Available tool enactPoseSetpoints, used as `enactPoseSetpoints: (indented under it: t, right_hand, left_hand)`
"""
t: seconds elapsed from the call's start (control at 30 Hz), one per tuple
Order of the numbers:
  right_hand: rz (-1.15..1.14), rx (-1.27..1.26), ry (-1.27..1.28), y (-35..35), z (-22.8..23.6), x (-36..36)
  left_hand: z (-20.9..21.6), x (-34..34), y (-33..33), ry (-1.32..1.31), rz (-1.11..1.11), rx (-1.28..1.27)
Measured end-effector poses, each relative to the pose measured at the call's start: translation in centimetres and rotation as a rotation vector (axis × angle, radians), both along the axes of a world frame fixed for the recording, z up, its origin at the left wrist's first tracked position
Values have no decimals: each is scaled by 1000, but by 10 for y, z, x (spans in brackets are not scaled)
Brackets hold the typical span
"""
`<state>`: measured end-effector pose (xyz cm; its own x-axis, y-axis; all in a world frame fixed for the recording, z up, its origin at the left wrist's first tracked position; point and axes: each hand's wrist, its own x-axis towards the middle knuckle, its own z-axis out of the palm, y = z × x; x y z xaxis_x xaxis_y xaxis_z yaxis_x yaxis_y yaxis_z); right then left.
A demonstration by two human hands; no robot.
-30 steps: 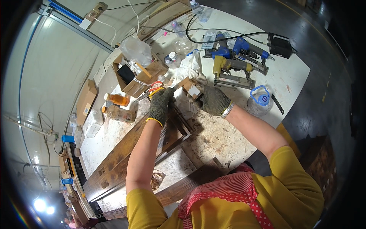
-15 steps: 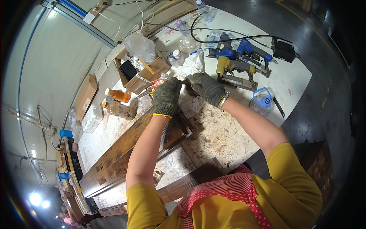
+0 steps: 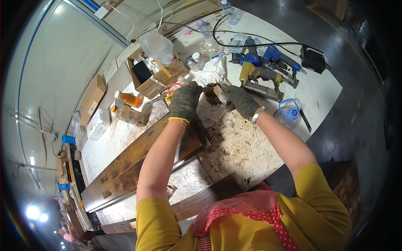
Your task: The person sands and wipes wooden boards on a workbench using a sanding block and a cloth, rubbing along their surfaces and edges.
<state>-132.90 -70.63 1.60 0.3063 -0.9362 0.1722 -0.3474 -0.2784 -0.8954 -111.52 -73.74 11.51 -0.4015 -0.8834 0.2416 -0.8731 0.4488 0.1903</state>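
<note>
- The left hand [image 3: 184, 100], in a dark glove with a yellow cuff, is curled down over the far end of a dark plank [image 3: 138, 161], with its fingers at a small brown block [image 3: 210, 93].
- The right hand [image 3: 239, 99], gloved too, is closed on that block from the right side, so the block sits between the two hands (most of it is hidden by the gloves).
- I cannot tell whether the left hand truly grips the block or only steadies it.
- The block is held just above the table [image 3: 243, 146], over white crumpled paper [image 3: 211, 112].
- Right of the hands and farther away lie nail guns [image 3: 261, 69], blue and yellow, with a black cable [image 3: 234, 31] running past them.
- A blue tape roll [image 3: 289, 111] lies right of the right wrist.
- Left of the hands stand orange bottles [image 3: 127, 106] and an open carton [image 3: 157, 79].
</note>
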Motion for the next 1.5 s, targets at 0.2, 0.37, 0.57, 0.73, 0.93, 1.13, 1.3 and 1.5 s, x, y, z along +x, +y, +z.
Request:
enactPoseSetpoints:
  t: [0.2, 0.37, 0.57, 0.73, 0.93, 1.13, 1.3, 1.5]
  right_hand:
    - [-53, 997, -1427, 25, 27, 3]
    - [23, 814, -1391, 27, 44, 24]
    - [-151, 1086, -1597, 19, 37, 43]
    - [105, 1021, -1720, 19, 26, 39]
    - [-8, 949, -1529, 38, 22, 34]
    - [-227, 510, -688, 30, 37, 18]
    - [-300, -5, 54, 6, 16, 11]
    - [-93, 310, -572, 80, 27, -17]
  left_hand:
    - [5, 11, 4, 730, 298, 555]
    - [12, 2, 25, 658, 282, 446]
    - [7, -3, 38, 611, 265, 408]
    - [-3, 3, 31, 583, 201, 351]
    - [-4, 8, 15, 219, 66, 135]
    - [8, -10, 29, 14, 9, 91]
    - [-11, -22, 14, -34, -167, -48]
    - [-18, 10, -21, -258, -238, -40]
